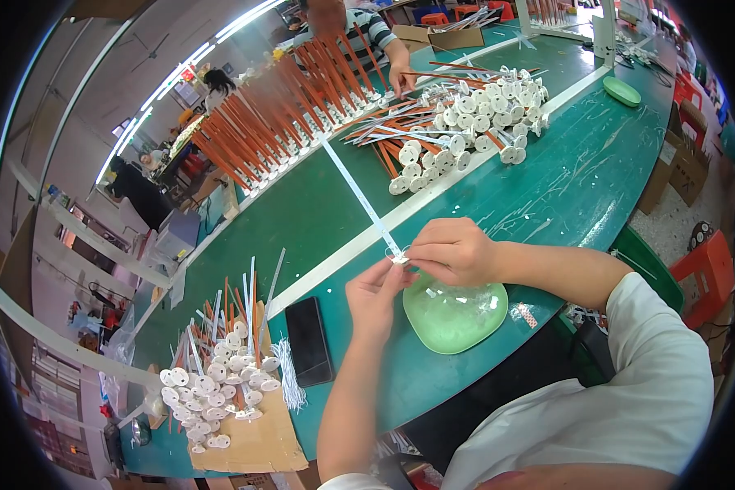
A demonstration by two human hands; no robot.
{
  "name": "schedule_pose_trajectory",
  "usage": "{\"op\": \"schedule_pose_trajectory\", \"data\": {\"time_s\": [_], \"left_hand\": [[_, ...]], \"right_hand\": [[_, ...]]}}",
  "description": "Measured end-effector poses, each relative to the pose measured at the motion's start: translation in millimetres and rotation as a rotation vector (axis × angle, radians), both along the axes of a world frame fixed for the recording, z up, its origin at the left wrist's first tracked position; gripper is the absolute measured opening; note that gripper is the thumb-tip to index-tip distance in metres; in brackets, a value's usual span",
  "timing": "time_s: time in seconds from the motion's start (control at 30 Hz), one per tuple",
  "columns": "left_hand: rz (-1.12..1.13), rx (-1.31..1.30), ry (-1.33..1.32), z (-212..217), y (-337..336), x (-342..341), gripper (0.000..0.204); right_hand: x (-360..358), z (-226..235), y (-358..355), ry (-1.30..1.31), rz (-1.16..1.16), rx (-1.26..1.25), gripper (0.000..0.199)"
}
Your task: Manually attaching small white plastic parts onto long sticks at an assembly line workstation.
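My left hand (373,296) pinches the near end of a long, narrow pale strip (355,189), which slants away over the table. A small white piece (400,259) sits at that end, between the fingertips of both hands. With fingers closed, my right hand (453,251) meets it from the other side, pinching what looks like a thin white wire; the fingers partly hide it. Just below the right hand stands a light green bowl (456,331) with small shiny clear pieces in it. A black phone (309,343) and a bundle of white wires (288,377) lie left of my left forearm.
Strips with round white bases (220,380) are heaped on cardboard (257,445) at left. Another heap (474,110) lies farther off. Orange strips (237,135) stand upright in a long row. Beyond, another person's hand (402,80) touches the work. A green dish (621,91) lies right.
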State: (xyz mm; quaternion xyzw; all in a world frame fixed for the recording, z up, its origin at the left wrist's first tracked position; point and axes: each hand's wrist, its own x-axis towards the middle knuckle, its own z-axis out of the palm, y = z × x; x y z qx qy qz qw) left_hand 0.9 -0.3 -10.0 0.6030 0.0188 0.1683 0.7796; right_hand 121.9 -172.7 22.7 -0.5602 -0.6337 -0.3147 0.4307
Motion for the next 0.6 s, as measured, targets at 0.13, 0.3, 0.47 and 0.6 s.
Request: {"op": "schedule_pose_trajectory", "data": {"time_s": [0.13, 0.3, 0.47, 0.6], "left_hand": [[-0.005, -0.005, 0.008, 1.8, -1.4, 1.0, 0.025], [-0.013, 0.003, 0.006, 2.6, 1.2, -1.3, 0.026], [-0.025, 0.016, 0.009, 3.0, 0.6, 0.2, 0.026], [-0.005, 0.017, 0.019, 5.9, -0.1, -1.7, 0.025]], "right_hand": [[0.8, -1.1, 0.2, -0.003, -0.011, 0.011, 0.021], [-1.0, -0.5, 2.2, 0.021, -0.002, 0.010, 0.021], [0.3, -0.5, 0.9, 0.001, -0.002, 0.005, 0.021], [-0.8, -0.1, 1.8, 0.006, -0.001, 0.006, 0.022]]}}
